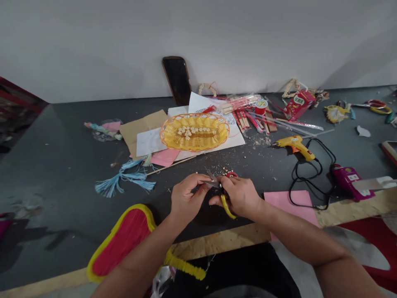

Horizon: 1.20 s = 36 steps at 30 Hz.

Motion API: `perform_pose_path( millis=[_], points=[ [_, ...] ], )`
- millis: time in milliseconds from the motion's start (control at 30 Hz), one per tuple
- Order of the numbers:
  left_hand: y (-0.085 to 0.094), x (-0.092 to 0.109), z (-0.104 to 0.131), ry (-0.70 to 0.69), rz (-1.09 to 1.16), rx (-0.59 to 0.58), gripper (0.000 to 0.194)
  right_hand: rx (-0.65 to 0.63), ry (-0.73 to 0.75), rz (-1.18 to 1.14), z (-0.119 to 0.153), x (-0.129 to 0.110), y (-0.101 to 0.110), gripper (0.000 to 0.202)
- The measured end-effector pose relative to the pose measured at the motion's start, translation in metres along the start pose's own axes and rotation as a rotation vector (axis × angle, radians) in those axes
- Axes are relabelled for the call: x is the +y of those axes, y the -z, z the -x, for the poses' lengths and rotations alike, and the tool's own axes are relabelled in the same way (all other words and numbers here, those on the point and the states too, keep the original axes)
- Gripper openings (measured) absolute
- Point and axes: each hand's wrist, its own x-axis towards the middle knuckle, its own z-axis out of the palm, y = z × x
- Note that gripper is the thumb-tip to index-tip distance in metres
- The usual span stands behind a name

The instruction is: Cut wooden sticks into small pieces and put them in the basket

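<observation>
My right hand (243, 196) is closed on scissors (227, 207) with one yellow and one red handle loop. Their blades stand apart and point left toward my left hand (187, 198). My left thumb and fingers are pinched together at the blade tips; whatever lies between them is too small to make out. Small pale bits (228, 170) are scattered on the dark table just beyond the scissors. Farther back, a yellow woven basket (173, 142) holds several small cream-coloured flower-like pieces (187, 132).
A yellow glue gun (294, 145) with a black cord lies to the right, near a purple box (352, 182) and pink paper (287, 200). Blue tassels (124, 178) lie left. A red-and-yellow padded piece (124, 240) sits by my left forearm. A phone (177, 80) leans against the wall.
</observation>
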Motion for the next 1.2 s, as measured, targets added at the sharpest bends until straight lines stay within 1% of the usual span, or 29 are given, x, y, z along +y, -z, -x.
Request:
perform_pose_path(
  millis=[233, 367, 500, 567, 633, 733, 933, 1067, 1200],
  points=[
    [0.000, 0.005, 0.001, 0.015, 0.017, 0.006, 0.014, -0.013, 0.015, 0.068, 0.003, 0.002, -0.004, 0.051],
    [-0.001, 0.005, 0.000, 0.019, 0.011, 0.015, 0.015, -0.027, -0.001, 0.016, 0.002, 0.005, -0.005, 0.044],
    [0.000, 0.004, -0.003, 0.060, -0.001, -0.013, 0.012, 0.037, -0.047, -0.104, -0.003, 0.009, 0.000, 0.051],
    [0.001, 0.003, -0.005, 0.051, 0.004, -0.012, 0.011, 0.069, -0.053, -0.111, -0.006, 0.010, 0.004, 0.056],
    [0.002, 0.002, -0.006, 0.043, 0.007, -0.012, 0.011, 0.075, -0.038, -0.087, -0.007, 0.011, 0.007, 0.059],
    [0.002, 0.001, -0.005, 0.041, 0.010, -0.022, 0.012, 0.059, -0.017, -0.055, -0.007, 0.011, 0.007, 0.059],
    [0.000, -0.002, -0.004, 0.021, 0.005, -0.033, 0.012, 0.023, -0.022, -0.047, -0.004, 0.008, 0.005, 0.060],
    [0.001, -0.001, -0.004, 0.032, 0.003, -0.050, 0.013, -0.018, -0.025, -0.048, -0.003, 0.007, 0.006, 0.061],
    [0.003, -0.001, -0.004, 0.053, 0.015, -0.074, 0.014, -0.030, -0.015, -0.041, -0.002, 0.007, 0.005, 0.058]
  ],
)
